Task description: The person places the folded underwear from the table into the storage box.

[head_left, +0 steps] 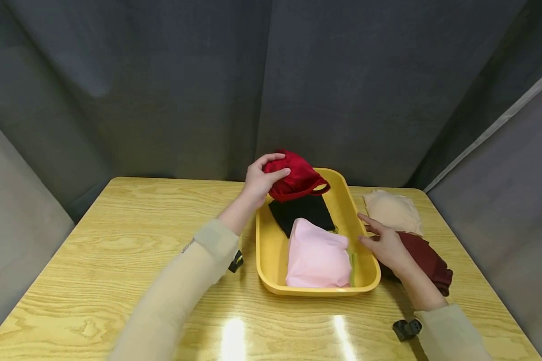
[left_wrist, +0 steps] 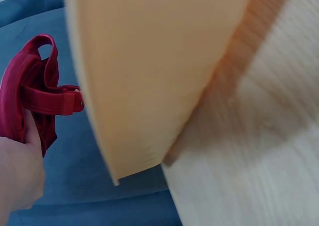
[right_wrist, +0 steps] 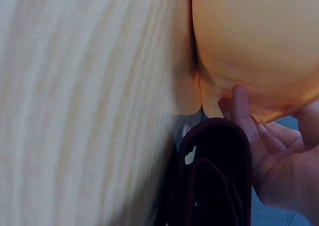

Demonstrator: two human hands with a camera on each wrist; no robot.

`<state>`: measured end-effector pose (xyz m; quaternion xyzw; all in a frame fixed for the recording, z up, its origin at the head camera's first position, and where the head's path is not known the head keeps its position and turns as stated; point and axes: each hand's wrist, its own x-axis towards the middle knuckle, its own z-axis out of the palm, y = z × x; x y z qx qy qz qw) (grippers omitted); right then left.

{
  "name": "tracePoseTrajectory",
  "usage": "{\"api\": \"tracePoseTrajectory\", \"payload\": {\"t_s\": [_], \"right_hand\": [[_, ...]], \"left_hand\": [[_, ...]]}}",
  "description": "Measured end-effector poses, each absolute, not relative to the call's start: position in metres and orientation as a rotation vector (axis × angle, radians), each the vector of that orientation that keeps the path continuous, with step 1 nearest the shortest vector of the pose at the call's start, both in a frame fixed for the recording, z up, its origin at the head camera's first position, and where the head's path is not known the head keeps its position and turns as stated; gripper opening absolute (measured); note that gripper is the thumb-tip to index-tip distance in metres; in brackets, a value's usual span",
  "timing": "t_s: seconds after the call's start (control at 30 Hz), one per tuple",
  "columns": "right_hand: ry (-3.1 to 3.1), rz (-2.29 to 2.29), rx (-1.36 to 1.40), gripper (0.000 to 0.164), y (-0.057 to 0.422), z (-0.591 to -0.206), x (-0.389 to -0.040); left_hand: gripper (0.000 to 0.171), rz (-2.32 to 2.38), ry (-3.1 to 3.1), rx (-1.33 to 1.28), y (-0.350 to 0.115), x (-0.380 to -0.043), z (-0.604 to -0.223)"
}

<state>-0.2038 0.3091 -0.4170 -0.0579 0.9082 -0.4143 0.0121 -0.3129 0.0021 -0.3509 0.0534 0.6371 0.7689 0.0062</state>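
My left hand (head_left: 259, 181) pinches a red cap (head_left: 295, 176) between thumb and fingers, above the far left part of a yellow tub (head_left: 266, 271). The cap's back opening and strap with buckle show in the left wrist view. My right hand (head_left: 388, 245) holds the tub's right rim, thumb over the edge and fingers against the outer wall (right_wrist: 259, 51). Inside the tub, a black cloth item (head_left: 302, 213) lies at the back and a pink cloth item (head_left: 318, 255) at the front. A bit of green shows beside the pink one.
Right of the tub, a maroon item (head_left: 426, 263), seemingly a cap, lies beside my right forearm. A cream cloth item (head_left: 394, 210) sits behind it. The wooden table (head_left: 117, 240) ends at grey curtains (head_left: 185, 100) behind and at both sides.
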Motion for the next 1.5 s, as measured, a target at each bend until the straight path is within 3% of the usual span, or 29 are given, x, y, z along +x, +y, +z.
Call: {"api": "tracePoseTrajectory", "payload": {"t_s": [0.5, 0.87, 1.5], "right_hand": [[2.835, -1.308, -0.185, 0.06, 0.312, -0.417, -0.202], [2.849, -1.285, -0.171, 0.06, 0.311, -0.415, -0.199], [2.849, -1.3, -0.181, 0.06, 0.31, -0.414, -0.198]], "left_hand": [[0.039, 2.116, 2.156, 0.248, 0.017, -0.325, -0.385], [0.05, 1.946, 2.162, 0.261, 0.022, -0.329, -0.394], [0.05, 1.676, 2.368, 0.334, 0.024, -0.325, -0.4]]}}
